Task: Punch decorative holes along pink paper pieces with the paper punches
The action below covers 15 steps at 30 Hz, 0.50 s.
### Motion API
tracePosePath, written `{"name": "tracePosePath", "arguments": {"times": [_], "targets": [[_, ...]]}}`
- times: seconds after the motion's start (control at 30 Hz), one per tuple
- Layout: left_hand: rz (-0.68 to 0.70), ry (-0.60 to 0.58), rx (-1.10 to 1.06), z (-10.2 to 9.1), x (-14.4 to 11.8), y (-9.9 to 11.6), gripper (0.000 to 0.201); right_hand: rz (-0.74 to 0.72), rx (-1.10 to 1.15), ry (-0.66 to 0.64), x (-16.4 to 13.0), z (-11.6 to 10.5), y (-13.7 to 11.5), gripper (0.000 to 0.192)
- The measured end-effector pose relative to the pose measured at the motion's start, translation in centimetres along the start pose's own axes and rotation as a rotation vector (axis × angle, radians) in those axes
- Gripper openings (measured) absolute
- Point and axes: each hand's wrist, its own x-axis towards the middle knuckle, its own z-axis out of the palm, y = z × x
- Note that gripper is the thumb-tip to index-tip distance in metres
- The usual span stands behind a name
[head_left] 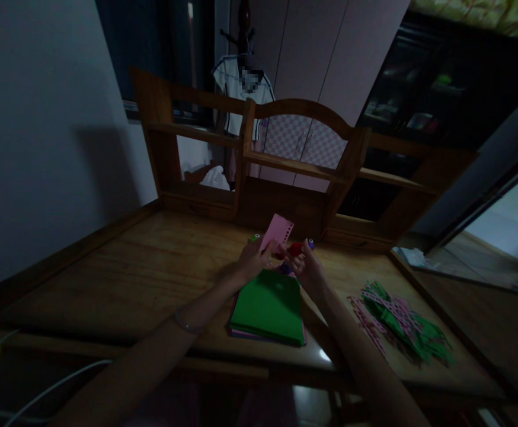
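Note:
My left hand (252,259) pinches the lower end of a pink paper strip (277,231) whose edge shows a row of punched holes. My right hand (306,265) is closed on a small red punch (294,249) at the strip's lower right corner. Both hands hover over the far end of a stack of coloured sheets (268,305) with a green sheet on top. A small green-topped object (254,238) and a purple one (311,243) lie just behind the hands.
A pile of cut green and pink paper strips (401,323) lies on the wooden desk (130,279) at the right. A wooden shelf unit (250,166) stands along the desk's back. White cables (41,391) hang at the lower left.

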Motion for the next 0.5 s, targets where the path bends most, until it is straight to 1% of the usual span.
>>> {"name": "tracePosePath", "arguments": {"times": [0.13,0.27,0.4,0.5], "targets": [[0.017,0.000,-0.104,0.51,-0.14,-0.27,0.037,-0.003,0.078,0.008,0.13,-0.23,-0.13,0.033],[-0.022,-0.014,-0.214,0.93,-0.26,-0.26,0.036,-0.040,0.096,0.042,0.23,-0.39,-0.21,0.030],[-0.031,-0.022,-0.242,0.74,-0.13,0.00,0.032,-0.073,0.088,0.042,0.34,-0.31,-0.15,0.029],[-0.065,-0.011,-0.272,0.54,0.10,0.06,0.032,-0.091,0.067,0.045,0.38,-0.18,-0.15,0.031]]}}
